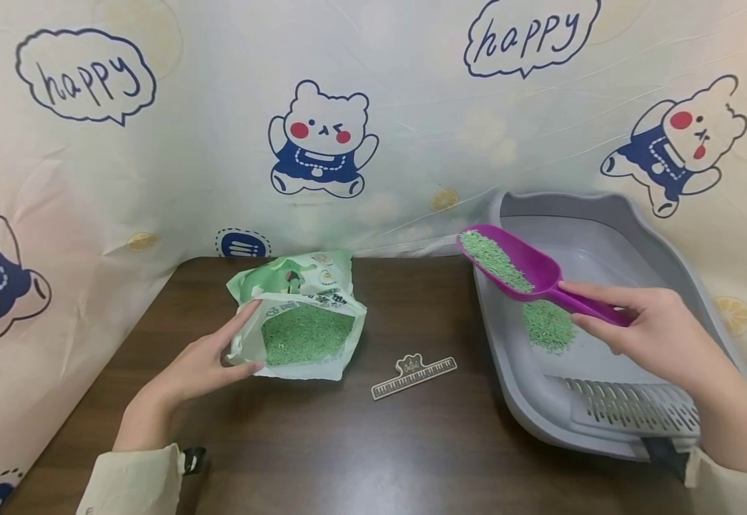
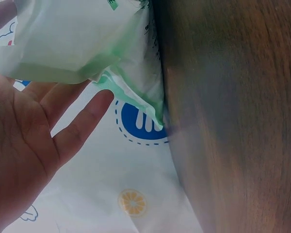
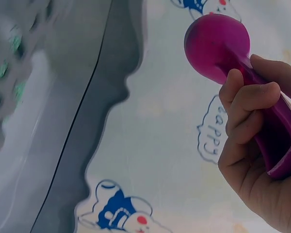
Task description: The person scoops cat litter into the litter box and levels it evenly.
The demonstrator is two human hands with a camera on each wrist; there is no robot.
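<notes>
In the head view my left hand [image 1: 196, 365] holds the left side of an opened bag of cat litter [image 1: 302, 279], thumb low on its front and fingers along the upper rim. Green pellets fill the bag's mouth. The left wrist view has fingers [image 2: 70, 128] spread against the bag's side [image 2: 87, 43]. My right hand [image 1: 650, 329] grips the handle of a purple scoop [image 1: 543, 268], its bowl loaded with green pellets. The scoop hangs over the left part of a grey litter box [image 1: 508, 372], above a small pile of pellets [image 1: 548, 325] in the box.
A flat clip [image 1: 414, 375] with a ruler-like edge lies on the brown table [image 1: 347, 458] between bag and box. At the front of the box is a slotted step [image 1: 637, 408]. A printed cloth [image 1: 412, 143] hangs behind the table.
</notes>
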